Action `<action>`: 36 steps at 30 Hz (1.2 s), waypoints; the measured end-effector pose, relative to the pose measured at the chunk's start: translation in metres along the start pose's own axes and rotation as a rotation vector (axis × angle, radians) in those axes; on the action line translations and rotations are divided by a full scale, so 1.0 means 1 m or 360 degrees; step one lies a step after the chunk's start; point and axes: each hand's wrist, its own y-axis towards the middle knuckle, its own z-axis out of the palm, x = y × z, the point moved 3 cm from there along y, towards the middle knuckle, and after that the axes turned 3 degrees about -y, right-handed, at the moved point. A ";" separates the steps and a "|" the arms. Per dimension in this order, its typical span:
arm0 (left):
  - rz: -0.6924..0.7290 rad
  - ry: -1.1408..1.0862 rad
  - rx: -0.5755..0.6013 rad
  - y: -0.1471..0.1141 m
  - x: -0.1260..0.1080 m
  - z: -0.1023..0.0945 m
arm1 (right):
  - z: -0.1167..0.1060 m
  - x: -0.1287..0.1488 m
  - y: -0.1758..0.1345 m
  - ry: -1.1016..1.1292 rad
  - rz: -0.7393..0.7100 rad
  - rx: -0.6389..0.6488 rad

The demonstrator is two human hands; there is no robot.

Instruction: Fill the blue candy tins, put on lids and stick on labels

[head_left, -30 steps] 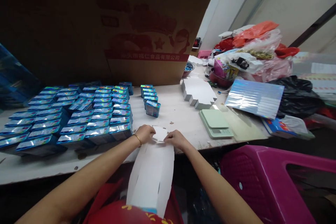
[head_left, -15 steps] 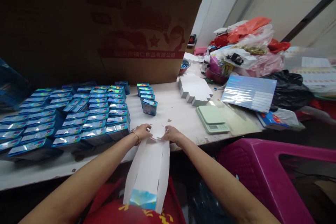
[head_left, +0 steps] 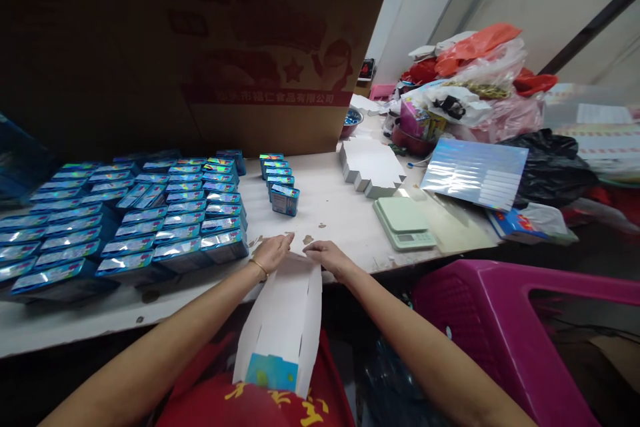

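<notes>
A partly folded carton [head_left: 285, 303], white inside, slopes from the table edge down to my lap, its side walls raised. A blue printed flap shows at its near end. My left hand [head_left: 273, 255] grips the far left corner of the carton, fingers pressed together. At the far right corner my right hand [head_left: 329, 257] pinches the carton wall between thumb and fingers. The far end now stands up between both hands. Just beyond them a short row of small blue boxes [head_left: 285, 200] stands on the table.
Many shiny blue boxes [head_left: 180, 250] stand in rows at left, before a large brown cardboard box [head_left: 280, 123]. To the right are flat white carton blanks [head_left: 373, 163], a pale green scale [head_left: 406, 223], a silvery sheet [head_left: 475, 170], piled bags [head_left: 480, 80] and a magenta stool [head_left: 500, 307].
The small flaps at the carton's far end have been folded, and the end wall now stands raised between my hands. My left hand's fingers have straightened and moved slightly farther up.
</notes>
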 end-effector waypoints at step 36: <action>-0.0027 0.0705 0.0275 0.010 -0.020 -0.003 | 0.030 0.060 0.010 -0.1910 -0.0503 0.0105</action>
